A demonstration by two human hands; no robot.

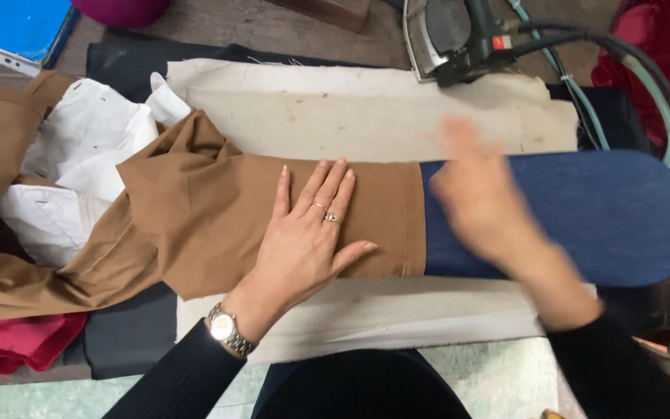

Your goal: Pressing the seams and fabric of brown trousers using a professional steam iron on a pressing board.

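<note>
A brown garment (195, 217) with a white lining (79, 171) is pulled over a long blue padded sleeve board (583, 209). My left hand (308, 233) lies flat, fingers spread, on the brown cloth near its hem, wearing rings and a wristwatch. Blurred with motion, my right hand (478, 198) hovers open over the blue board just right of the hem and holds nothing.
A steam iron (451, 35) with hoses (645, 77) rests at the back right. A cream pressing cloth (366, 116) covers the table beneath the board. Red fabric (17, 341) lies at the near left, more red cloth (645, 54) at the far right, a blue box (13, 23) top left.
</note>
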